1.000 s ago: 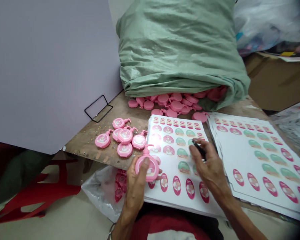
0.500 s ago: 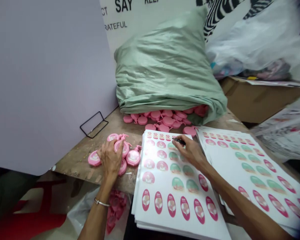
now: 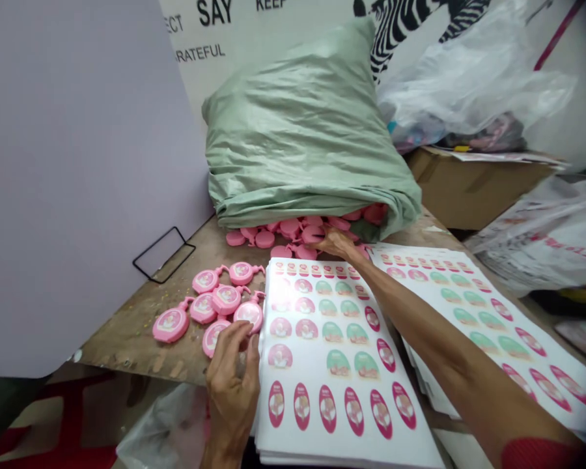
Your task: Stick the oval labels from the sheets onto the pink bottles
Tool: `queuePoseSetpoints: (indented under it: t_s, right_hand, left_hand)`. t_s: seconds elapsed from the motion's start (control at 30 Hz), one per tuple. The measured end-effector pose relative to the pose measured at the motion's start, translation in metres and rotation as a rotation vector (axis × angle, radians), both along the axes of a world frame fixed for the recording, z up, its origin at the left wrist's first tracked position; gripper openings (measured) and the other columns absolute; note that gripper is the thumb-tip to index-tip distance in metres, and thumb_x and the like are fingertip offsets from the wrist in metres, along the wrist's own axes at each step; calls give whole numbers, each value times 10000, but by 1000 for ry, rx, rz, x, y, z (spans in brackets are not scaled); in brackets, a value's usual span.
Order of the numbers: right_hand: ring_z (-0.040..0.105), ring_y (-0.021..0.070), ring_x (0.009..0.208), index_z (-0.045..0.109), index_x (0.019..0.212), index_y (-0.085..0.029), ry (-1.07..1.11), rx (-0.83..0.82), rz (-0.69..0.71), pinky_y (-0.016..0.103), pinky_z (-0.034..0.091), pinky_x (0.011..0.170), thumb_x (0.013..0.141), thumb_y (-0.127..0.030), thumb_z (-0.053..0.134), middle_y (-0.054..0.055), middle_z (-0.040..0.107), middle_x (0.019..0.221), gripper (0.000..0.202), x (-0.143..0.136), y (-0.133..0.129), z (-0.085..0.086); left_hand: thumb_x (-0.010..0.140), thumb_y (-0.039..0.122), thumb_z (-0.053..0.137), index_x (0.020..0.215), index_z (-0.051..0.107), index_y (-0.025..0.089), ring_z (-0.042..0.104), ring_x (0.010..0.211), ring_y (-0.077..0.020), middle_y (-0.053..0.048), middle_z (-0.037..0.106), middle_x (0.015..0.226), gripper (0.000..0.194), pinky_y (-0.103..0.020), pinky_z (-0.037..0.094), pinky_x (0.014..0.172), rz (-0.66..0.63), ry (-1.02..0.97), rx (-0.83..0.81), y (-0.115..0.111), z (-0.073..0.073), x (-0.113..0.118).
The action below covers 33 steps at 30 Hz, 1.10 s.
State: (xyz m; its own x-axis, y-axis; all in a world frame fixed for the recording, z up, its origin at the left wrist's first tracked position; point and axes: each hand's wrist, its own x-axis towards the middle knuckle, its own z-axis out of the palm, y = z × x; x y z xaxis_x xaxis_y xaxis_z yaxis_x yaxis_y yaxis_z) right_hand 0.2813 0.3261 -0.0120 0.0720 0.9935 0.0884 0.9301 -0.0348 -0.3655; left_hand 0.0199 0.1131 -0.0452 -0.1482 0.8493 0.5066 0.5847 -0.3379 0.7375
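My left hand (image 3: 232, 374) is beside the label stack, fingers bent and thumb apart. Its fingertips are at the near edge of a pink pump-bottle-shaped case (image 3: 248, 316) bearing a round label. Several more labelled pink cases (image 3: 170, 324) lie to its left on the table. My right hand (image 3: 339, 242) reaches over the sheets to the pile of plain pink cases (image 3: 289, 228). Its fingers are closed and partly hidden, with a slim dark tip by them. Between my arms lies a stack of sticker sheets (image 3: 317, 407) printed with pink and green labels.
A green sack (image 3: 307, 143) lies behind the pile, its mouth over it. A second stack of sticker sheets (image 3: 430, 312) lies to the right. At left stand a pale panel (image 3: 88, 163) and a black wire frame (image 3: 163, 255). A cardboard box (image 3: 483, 189) is at back right.
My right hand has moved from the sticker sheet, where it held a dark slim tool, to the plain pink pile. My left hand has drawn back from the labelled cases toward me. The view has shifted.
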Motion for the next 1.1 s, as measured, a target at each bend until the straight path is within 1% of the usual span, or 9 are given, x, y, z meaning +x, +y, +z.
queuePoseSetpoints:
  t_s: [0.13,0.2,0.3,0.4,0.47,0.6,0.8,0.97,1.1]
  right_hand:
    - [633,231,955,583,1211,-227,31,-6,290,285,440,780,656,-520,765,60,694,1064,654,-7,-65,22]
    - [639,217,875,566,1249,-233,69,-24,631,285,437,746,671,-462,764,53,698,1028,653,-19,-105,30]
    - [633,213,831,572,1246,-244,85,-52,818,309,444,754,702,-405,749,44,698,969,594,-32,-153,35]
    - [630,223,952,467,1359,-256,214,-74,759,316,467,791,707,-427,751,70,656,1144,730,-25,-175,31]
    - [625,206,981,464,1346,-259,352,-90,597,300,479,782,779,-454,684,70,634,1181,638,-13,-181,24]
    - [591,161,722,571,1039,-210,428,-55,243,296,453,666,959,-417,404,32,644,850,277,-5,-199,0]
    - [535,185,710,537,850,-213,274,44,210,333,390,693,929,-261,452,23,614,771,126,-52,-231,-35]
    - [535,209,767,557,880,-203,133,189,202,338,339,709,933,-232,465,41,642,809,110,-77,-230,-45]
    - [524,218,788,581,901,-187,18,250,238,347,312,718,949,-234,457,60,650,823,141,-81,-226,-50]
  left_hand:
    - [866,433,571,1016,657,178,666,842,-215,-92,693,987,308,-340,541,759,-153,-450,-481,11,7,11]
    - [849,514,567,1082,634,162,675,854,-226,-119,687,1054,427,-341,557,726,-350,-726,-694,17,11,24]
    - [832,509,601,1137,613,139,682,888,-241,-137,694,1057,480,-337,577,709,-607,-978,-893,17,17,44]
    - [797,394,687,1142,606,134,697,855,-233,-124,712,1016,440,-318,594,671,-555,-1060,-942,8,18,52]
    - [778,326,716,1128,603,112,703,859,-236,-133,718,1001,425,-314,599,685,-444,-1097,-926,2,15,46]
    - [725,258,763,1105,599,79,711,866,-248,-145,727,977,451,-315,602,719,-242,-1116,-837,-7,9,25]
    - [687,273,799,1081,607,91,724,810,-237,-137,725,1014,475,-300,603,710,-89,-1093,-777,-20,12,15]
    - [769,425,717,1139,596,123,716,877,-239,-122,718,1019,493,-303,593,751,-13,-1130,-710,-32,12,20]
    - [771,445,708,1213,573,143,717,874,-258,-125,702,1049,551,-326,598,724,-28,-1127,-768,-42,6,26]
